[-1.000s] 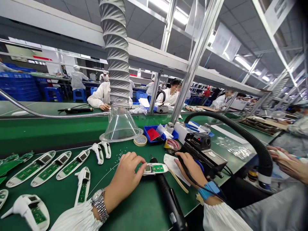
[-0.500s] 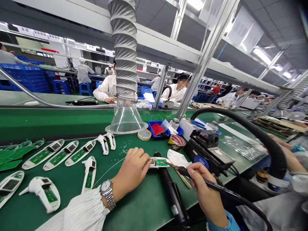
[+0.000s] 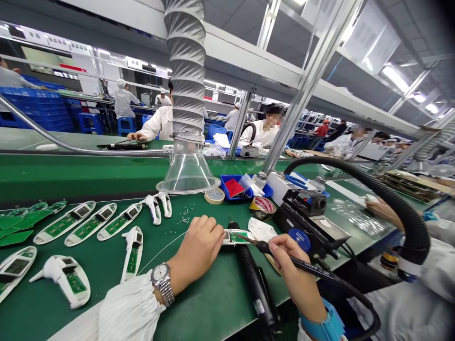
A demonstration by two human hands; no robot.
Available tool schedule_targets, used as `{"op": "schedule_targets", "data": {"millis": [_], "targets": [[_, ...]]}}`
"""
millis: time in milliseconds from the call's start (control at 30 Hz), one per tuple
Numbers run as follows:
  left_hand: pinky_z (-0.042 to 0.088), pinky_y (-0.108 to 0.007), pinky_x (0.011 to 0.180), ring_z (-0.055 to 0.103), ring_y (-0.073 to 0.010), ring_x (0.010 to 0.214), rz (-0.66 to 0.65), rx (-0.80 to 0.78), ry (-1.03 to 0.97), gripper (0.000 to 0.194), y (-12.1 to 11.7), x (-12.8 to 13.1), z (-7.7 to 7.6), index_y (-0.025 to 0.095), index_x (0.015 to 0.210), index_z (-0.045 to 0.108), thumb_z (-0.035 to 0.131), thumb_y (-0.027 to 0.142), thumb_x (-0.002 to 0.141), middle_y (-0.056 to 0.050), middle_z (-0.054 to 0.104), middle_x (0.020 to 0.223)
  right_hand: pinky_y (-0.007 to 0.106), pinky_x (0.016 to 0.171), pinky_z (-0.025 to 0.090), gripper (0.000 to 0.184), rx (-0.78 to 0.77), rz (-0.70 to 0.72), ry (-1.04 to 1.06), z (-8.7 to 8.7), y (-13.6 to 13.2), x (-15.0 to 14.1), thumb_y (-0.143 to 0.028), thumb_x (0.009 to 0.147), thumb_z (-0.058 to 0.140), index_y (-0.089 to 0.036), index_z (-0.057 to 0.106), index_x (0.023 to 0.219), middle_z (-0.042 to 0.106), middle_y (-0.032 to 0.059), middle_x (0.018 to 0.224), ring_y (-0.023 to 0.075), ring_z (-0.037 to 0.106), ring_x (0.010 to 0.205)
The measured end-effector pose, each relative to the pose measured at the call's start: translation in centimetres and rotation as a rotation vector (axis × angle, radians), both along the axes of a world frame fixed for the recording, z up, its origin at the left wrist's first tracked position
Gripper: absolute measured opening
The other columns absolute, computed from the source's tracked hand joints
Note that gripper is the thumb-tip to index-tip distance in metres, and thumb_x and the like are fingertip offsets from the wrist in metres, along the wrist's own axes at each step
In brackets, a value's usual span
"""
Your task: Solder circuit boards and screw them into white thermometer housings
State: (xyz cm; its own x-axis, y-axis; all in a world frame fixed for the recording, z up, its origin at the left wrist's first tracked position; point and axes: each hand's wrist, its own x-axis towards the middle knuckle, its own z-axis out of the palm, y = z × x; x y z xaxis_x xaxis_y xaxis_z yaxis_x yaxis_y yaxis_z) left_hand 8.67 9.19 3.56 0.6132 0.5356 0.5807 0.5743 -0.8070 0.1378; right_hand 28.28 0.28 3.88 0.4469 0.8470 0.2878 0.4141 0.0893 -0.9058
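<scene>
My left hand (image 3: 201, 244) is closed, its fingertips on the left end of a white plastic housing with a green circuit board (image 3: 234, 236). A thin pale wire (image 3: 161, 253), looking like solder wire, runs back from this hand over the mat; whether the fingers grip it too is hidden. In my right hand (image 3: 293, 265) is a black soldering iron (image 3: 263, 247), held like a pen, its tip over the circuit board; contact is too small to tell. A black electric screwdriver (image 3: 254, 289) lies beneath the housing, pointing away from me.
Several white housings with boards (image 3: 66, 222) lie at left, beside a stack of green boards (image 3: 16, 225). A clear fume hood (image 3: 188, 173) hangs ahead. Nearby are a tin of small parts (image 3: 214, 195), a blue tray (image 3: 227, 179), tape (image 3: 262, 207) and a black hose (image 3: 401, 213). A co-worker sits at right.
My right hand has moved slightly up and left, bringing the iron's tip farther in over the board. My left hand keeps its grip. The right-hand co-worker's hand has reached forward onto the bench.
</scene>
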Motion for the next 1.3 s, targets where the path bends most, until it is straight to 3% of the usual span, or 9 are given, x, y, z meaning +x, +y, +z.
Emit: {"op": "schedule_targets", "data": {"millis": [433, 833, 1067, 1300], "targets": [[0.035, -0.033, 0.065, 0.043, -0.0188, 0.071, 0.002, 0.008, 0.012, 0.022, 0.00, -0.06, 0.13, 0.015, 0.078, 0.057, 0.039, 0.018, 0.091, -0.005, 0.053, 0.075, 0.021, 0.039, 0.022, 0.025, -0.035, 0.034, 0.028, -0.02, -0.05, 0.17, -0.045, 0.075, 0.057, -0.020, 0.054, 0.069, 0.036, -0.0057, 0.048, 0.0105, 0.033, 0.043], [0.035, -0.032, 0.064, 0.042, -0.0187, 0.070, 0.002, 0.020, 0.002, 0.024, 0.15, 0.07, -0.26, 0.015, 0.078, 0.058, 0.039, 0.018, 0.092, -0.004, 0.052, 0.075, 0.022, 0.040, 0.030, 0.026, -0.020, 0.039, 0.034, -0.23, 0.14, 0.14, -0.046, 0.075, 0.059, -0.021, 0.055, 0.070, 0.046, -0.0028, 0.053, 0.0131, 0.042, 0.046], [0.035, -0.032, 0.065, 0.043, -0.0187, 0.071, 0.000, 0.003, 0.003, 0.023, 0.14, 0.07, -0.14, 0.015, 0.078, 0.058, 0.040, 0.018, 0.091, -0.004, 0.053, 0.075, 0.021, 0.038, 0.021, 0.023, -0.020, 0.055, 0.031, -0.22, 0.24, 0.34, -0.042, 0.076, 0.058, -0.020, 0.055, 0.070, 0.036, -0.0058, 0.048, 0.0103, 0.032, 0.041], [0.035, -0.033, 0.065, 0.043, -0.0188, 0.071, -0.004, 0.004, -0.002, 0.023, -0.05, 0.04, 0.07, 0.015, 0.078, 0.058, 0.039, 0.018, 0.091, -0.005, 0.053, 0.075, 0.021, 0.038, 0.021, 0.021, -0.014, 0.059, 0.044, -0.37, 0.18, 0.42, -0.040, 0.076, 0.056, -0.020, 0.054, 0.071, 0.035, -0.0060, 0.049, 0.0098, 0.030, 0.043]]}}
